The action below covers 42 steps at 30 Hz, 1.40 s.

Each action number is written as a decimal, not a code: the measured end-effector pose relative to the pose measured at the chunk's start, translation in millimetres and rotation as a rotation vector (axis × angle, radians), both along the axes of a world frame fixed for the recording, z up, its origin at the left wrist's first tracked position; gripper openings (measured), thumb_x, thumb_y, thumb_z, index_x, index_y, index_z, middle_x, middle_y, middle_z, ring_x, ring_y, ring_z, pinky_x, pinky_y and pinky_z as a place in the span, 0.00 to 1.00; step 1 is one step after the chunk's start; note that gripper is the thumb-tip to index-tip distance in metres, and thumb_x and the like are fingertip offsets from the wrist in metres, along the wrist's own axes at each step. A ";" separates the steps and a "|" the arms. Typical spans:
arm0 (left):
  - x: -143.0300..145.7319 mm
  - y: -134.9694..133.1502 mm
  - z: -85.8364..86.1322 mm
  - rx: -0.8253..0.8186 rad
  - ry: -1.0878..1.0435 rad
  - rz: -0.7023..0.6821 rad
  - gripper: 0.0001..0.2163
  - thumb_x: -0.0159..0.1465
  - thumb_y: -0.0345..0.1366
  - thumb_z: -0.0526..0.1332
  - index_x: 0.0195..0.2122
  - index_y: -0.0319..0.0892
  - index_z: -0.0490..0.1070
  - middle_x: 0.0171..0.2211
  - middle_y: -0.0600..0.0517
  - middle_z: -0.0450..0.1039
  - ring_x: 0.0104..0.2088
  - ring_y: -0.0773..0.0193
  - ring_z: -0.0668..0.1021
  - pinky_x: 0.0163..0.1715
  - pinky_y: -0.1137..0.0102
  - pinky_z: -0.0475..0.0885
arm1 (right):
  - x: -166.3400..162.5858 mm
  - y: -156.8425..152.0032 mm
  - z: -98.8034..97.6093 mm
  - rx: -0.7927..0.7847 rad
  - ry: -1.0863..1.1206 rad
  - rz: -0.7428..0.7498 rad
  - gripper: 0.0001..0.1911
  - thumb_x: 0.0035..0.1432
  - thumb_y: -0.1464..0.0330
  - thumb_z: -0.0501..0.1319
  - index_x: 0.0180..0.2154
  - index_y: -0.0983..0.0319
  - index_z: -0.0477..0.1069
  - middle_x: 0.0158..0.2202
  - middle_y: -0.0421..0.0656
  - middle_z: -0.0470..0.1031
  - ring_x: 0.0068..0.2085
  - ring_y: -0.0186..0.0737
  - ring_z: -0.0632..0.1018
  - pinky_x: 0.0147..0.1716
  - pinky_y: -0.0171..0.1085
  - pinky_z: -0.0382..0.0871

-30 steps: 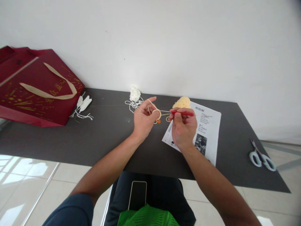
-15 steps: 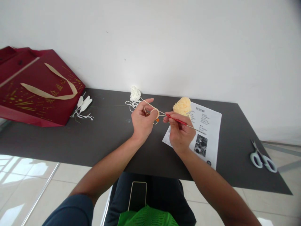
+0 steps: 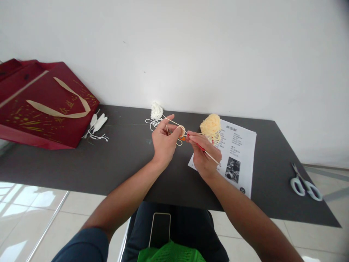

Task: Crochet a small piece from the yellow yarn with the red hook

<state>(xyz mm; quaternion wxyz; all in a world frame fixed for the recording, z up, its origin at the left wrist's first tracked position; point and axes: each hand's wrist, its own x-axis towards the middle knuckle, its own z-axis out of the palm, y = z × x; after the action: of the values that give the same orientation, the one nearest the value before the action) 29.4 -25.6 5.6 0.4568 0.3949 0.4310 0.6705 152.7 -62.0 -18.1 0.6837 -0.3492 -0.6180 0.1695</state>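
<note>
Pinched between thumb and fingers of my left hand (image 3: 165,142) is a small cream crochet piece (image 3: 182,131), its yarn running over the raised index finger. A crochet hook (image 3: 201,147) with a red grip lies in my right hand (image 3: 206,154), held like a pen, its tip end at the crochet piece. Something small and orange (image 3: 183,138) shows just under the piece. Behind the hands sits a tangle of white yarn (image 3: 156,111). To the right, a pale yellow yarn ball (image 3: 211,124) rests at the top of a printed sheet (image 3: 247,145).
A dark red gift bag (image 3: 46,109) leans at the left, with white crocheted pieces (image 3: 98,123) beside it. Scissors (image 3: 305,185) lie near the table's right edge. A phone (image 3: 160,229) and green mesh fabric (image 3: 171,253) are on my lap. A wall closes off the table's back.
My right hand has moved left with the crochet hook, closer to my left hand and the crochet piece. The hook is tilted more steeply. My left hand has barely moved.
</note>
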 end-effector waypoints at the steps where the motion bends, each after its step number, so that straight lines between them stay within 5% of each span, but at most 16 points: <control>1: 0.0 0.7 0.4 -0.016 -0.039 -0.026 0.22 0.55 0.32 0.72 0.52 0.43 0.77 0.27 0.58 0.78 0.27 0.70 0.77 0.33 0.71 0.73 | 0.4 0.7 -0.7 -0.002 -0.005 0.001 0.15 0.65 0.73 0.66 0.48 0.49 0.81 0.50 0.41 0.86 0.46 0.43 0.87 0.46 0.48 0.86; 11: -3.7 1.2 11.3 -0.173 -0.288 -0.207 0.27 0.50 0.31 0.74 0.53 0.39 0.76 0.25 0.59 0.74 0.21 0.76 0.68 0.23 0.74 0.57 | 1.8 3.5 -3.3 -0.102 0.089 0.090 0.12 0.63 0.71 0.69 0.46 0.50 0.83 0.50 0.41 0.86 0.47 0.44 0.87 0.47 0.48 0.87; 19: -7.2 3.5 14.0 -0.197 -0.316 -0.284 0.28 0.48 0.30 0.75 0.53 0.39 0.76 0.23 0.62 0.69 0.19 0.77 0.62 0.21 0.73 0.51 | -1.4 11.4 -2.1 -0.242 0.378 0.168 0.06 0.62 0.69 0.69 0.42 0.55 0.82 0.46 0.41 0.87 0.35 0.38 0.86 0.36 0.43 0.86; 26: -7.7 4.9 10.0 -0.168 -0.182 -0.345 0.29 0.48 0.27 0.74 0.54 0.39 0.77 0.21 0.63 0.69 0.20 0.76 0.66 0.23 0.74 0.59 | 9.5 19.6 5.0 -0.270 0.400 0.196 0.04 0.65 0.67 0.67 0.40 0.56 0.72 0.40 0.39 0.84 0.31 0.32 0.81 0.33 0.36 0.79; 35: -8.8 6.0 4.1 -0.114 0.077 -0.204 0.28 0.50 0.28 0.70 0.55 0.38 0.77 0.23 0.59 0.75 0.22 0.70 0.74 0.26 0.72 0.68 | 10.6 2.7 10.1 -0.133 0.093 -0.054 0.02 0.67 0.68 0.64 0.42 0.56 0.73 0.41 0.41 0.83 0.32 0.34 0.80 0.34 0.38 0.77; 42: -7.7 1.4 5.8 0.054 0.179 -0.182 0.25 0.52 0.26 0.67 0.53 0.45 0.80 0.24 0.60 0.73 0.23 0.72 0.71 0.26 0.73 0.69 | 11.8 9.6 16.3 -0.251 0.325 0.059 0.05 0.66 0.67 0.66 0.40 0.56 0.70 0.38 0.38 0.81 0.28 0.30 0.77 0.31 0.35 0.75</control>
<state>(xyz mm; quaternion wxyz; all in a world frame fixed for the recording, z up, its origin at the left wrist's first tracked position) 21.7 -24.2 11.4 0.4646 0.5030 0.4142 0.5996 164.5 -52.4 -1.8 0.7204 -0.3814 -0.4835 0.3189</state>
